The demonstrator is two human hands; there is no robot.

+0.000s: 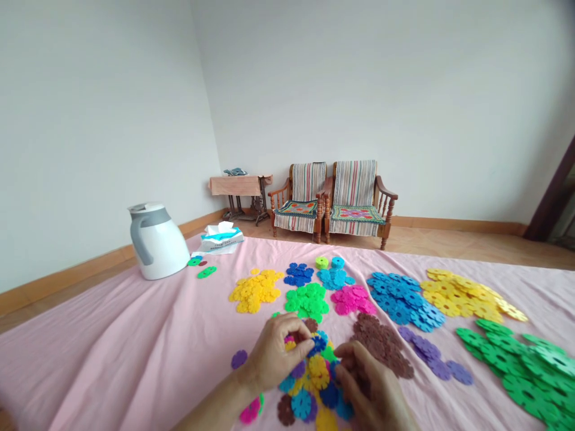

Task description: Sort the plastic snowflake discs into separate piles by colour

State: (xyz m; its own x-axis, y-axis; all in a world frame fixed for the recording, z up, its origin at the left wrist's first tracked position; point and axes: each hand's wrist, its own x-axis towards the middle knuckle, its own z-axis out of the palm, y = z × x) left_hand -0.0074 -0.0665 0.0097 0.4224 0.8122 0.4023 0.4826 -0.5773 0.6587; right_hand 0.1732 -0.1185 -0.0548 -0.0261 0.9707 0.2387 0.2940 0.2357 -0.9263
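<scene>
A cluster of joined plastic snowflake discs [314, 383] in mixed colours lies on the pink cloth [135, 353] at the near middle. My left hand [276, 353] curls over its top, fingers closed on the upper discs near a blue one [318, 344]. My right hand [366, 386] presses against the cluster's right side with fingers bent round its edge. A loose purple disc [239, 359] lies just left of my left hand.
Sorted heaps of discs lie beyond: yellow [256, 290], green [309, 300], pink [353, 299], brown [381, 341], blue [404, 299], yellow [469, 294], green [521, 359]. A white jug [157, 240] and tissue pack [221, 237] stand far left. Two chairs [332, 200] stand behind.
</scene>
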